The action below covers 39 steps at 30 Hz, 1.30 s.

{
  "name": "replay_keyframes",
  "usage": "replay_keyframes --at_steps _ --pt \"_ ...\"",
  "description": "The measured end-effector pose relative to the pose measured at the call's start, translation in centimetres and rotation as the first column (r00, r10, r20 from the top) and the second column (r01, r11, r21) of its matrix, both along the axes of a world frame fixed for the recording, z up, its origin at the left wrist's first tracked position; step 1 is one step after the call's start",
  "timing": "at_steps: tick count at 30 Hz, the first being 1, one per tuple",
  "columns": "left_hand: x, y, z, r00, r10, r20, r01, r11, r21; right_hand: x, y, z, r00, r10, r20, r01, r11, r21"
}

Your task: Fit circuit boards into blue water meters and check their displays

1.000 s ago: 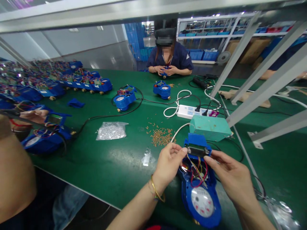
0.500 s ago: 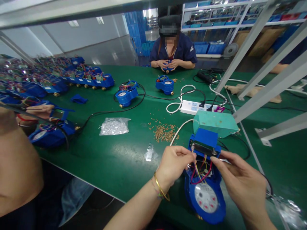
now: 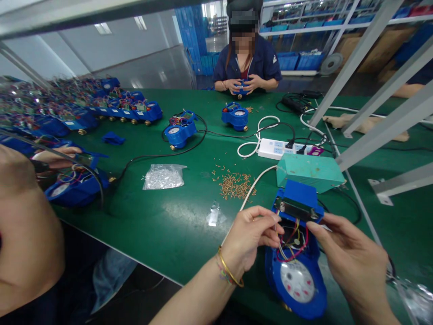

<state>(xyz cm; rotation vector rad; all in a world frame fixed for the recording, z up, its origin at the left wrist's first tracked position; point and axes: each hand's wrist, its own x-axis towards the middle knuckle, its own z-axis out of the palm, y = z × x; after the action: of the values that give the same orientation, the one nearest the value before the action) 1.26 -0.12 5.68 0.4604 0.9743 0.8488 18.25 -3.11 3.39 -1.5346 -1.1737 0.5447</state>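
Observation:
A blue meter (image 3: 297, 282) with a round white dial lies in front of me, its blue lid (image 3: 299, 196) raised at the far end. Red, yellow and white wires (image 3: 294, 248) run between lid and body. My left hand (image 3: 252, 232), with a yellow bangle at the wrist, pinches thin wires at the lid's left side. My right hand (image 3: 352, 253) holds the lid's right edge between thumb and fingers. A heap of small copper-coloured screws (image 3: 235, 185) lies beyond my left hand, with a small clear bag (image 3: 213, 215) nearby.
A teal box (image 3: 309, 172) and a white power strip (image 3: 270, 148) stand behind the meter. More blue meters (image 3: 125, 108) fill the left. A person (image 3: 248, 61) sits opposite; another's arm (image 3: 30, 234) is at left. Metal posts (image 3: 382, 108) slant at right.
The view has shifted slightly, so the meter and both hands appear a little farther right. My left hand's lower fingers have spread a little, while its pinch at the wires remains.

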Motion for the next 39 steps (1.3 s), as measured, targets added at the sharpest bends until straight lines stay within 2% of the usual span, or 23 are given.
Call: replay_keyframes --at_steps 3,10,18,22,25,27,32,34,39 --pt "-0.1 0.1 0.1 1.000 -0.007 -0.002 0.007 1.000 0.016 -0.1 0.0 0.1 1.000 -0.011 -0.003 0.011 0.999 0.045" --pt "0.0 0.2 0.3 1.000 -0.001 0.025 0.003 0.996 -0.084 -0.3 -0.1 0.4 1.000 0.011 -0.016 -0.011 0.999 0.045" --pt "0.1 0.1 0.1 0.999 0.027 -0.017 -0.028 0.998 -0.056 -0.5 0.0 0.7 1.000 0.000 -0.011 0.001 0.999 0.049" --pt "0.2 0.0 0.1 0.999 0.032 -0.042 -0.034 0.999 -0.034 -0.5 0.0 0.4 1.000 -0.013 -0.024 0.013 1.000 0.009" --pt "0.4 0.0 0.1 0.998 0.034 -0.056 -0.035 0.999 -0.014 -0.2 -0.2 -0.5 0.993 -0.028 -0.112 0.025 0.999 -0.027" --pt "0.5 -0.1 0.2 0.997 0.041 -0.068 -0.041 0.999 0.002 0.0 -0.2 -1.1 0.972 -0.035 -0.233 0.022 0.998 -0.056" --pt "0.9 -0.5 0.3 0.993 0.066 -0.102 -0.062 0.997 0.040 0.0 0.1 -2.0 0.830 -0.074 -0.553 0.010 0.993 -0.118" --pt "1.0 -0.6 0.4 0.990 0.087 -0.108 -0.082 0.995 0.053 -0.1 0.2 -2.2 0.814 -0.053 -0.579 -0.011 0.994 -0.106" --pt "1.2 -0.8 0.5 0.984 0.139 -0.112 -0.133 0.989 0.064 -0.2 0.2 -2.2 0.848 0.040 -0.528 -0.083 0.995 -0.058"
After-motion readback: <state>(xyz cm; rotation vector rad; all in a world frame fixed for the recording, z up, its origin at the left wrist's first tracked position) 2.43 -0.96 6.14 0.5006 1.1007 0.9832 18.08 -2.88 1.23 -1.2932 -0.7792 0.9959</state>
